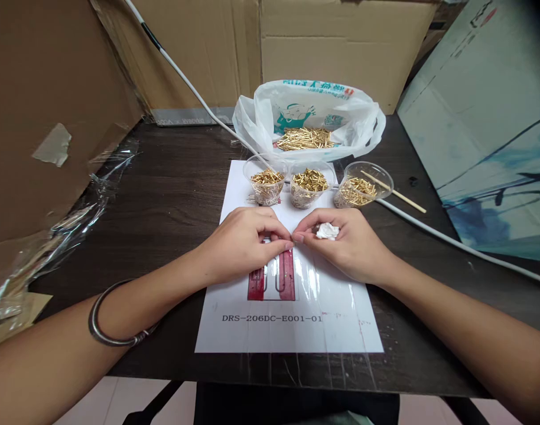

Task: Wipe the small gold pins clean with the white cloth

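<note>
Over the printed sheet [234,330], my left hand [252,242] is closed in a pinch, and whatever its fingertips hold is too small to make out. Its tips meet those of my right hand [350,242], whose thumb and forefinger are pinched as well. A crumpled white tissue [327,231] sits in the curl of my right hand. Just beyond the hands stand three clear plastic cups of small brass-coloured pins: a left cup [266,180], a middle cup [309,182] and a right cup [361,188]. My hands partly cover the sheet's red picture [279,277].
Behind the cups, a white plastic bag [256,118] lies open with many longer gold pins [305,139] inside. A thin wooden stick [403,198] leans out of the right cup. A white cable [451,239] crosses the dark table [176,177]. Cardboard [199,53] walls the back and left.
</note>
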### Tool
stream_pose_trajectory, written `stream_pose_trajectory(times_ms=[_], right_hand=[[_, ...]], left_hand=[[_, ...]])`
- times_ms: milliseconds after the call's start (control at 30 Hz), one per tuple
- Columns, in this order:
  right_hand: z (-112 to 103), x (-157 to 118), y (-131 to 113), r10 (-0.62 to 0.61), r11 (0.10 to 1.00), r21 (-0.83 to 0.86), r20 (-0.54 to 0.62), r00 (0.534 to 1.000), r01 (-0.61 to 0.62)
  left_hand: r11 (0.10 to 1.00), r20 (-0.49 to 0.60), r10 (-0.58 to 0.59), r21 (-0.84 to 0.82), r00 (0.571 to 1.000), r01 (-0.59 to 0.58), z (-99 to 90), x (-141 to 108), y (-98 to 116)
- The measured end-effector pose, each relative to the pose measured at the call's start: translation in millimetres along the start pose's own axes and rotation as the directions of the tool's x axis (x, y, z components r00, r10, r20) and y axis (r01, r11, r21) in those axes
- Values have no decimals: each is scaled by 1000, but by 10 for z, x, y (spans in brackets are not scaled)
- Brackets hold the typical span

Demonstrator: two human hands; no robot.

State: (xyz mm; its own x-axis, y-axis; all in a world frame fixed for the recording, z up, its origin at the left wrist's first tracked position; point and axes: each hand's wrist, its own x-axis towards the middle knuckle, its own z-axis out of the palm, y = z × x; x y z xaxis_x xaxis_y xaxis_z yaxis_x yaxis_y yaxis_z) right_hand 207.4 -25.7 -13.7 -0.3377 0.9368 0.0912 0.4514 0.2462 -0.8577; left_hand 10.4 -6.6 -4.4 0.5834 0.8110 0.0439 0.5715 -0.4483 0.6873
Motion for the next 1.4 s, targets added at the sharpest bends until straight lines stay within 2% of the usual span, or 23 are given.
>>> stream_pose_trajectory(times_ms=[300, 1400], right_hand=[[-6, -2, 4, 32, 999, -1, 37, 999, -32], [-9, -12, -33, 63, 997, -58, 56, 996, -60]], left_hand=[[1000, 34, -1, 6, 999, 1, -5, 4, -4], [999, 7, 24, 48, 1000, -24, 9, -7, -16]])
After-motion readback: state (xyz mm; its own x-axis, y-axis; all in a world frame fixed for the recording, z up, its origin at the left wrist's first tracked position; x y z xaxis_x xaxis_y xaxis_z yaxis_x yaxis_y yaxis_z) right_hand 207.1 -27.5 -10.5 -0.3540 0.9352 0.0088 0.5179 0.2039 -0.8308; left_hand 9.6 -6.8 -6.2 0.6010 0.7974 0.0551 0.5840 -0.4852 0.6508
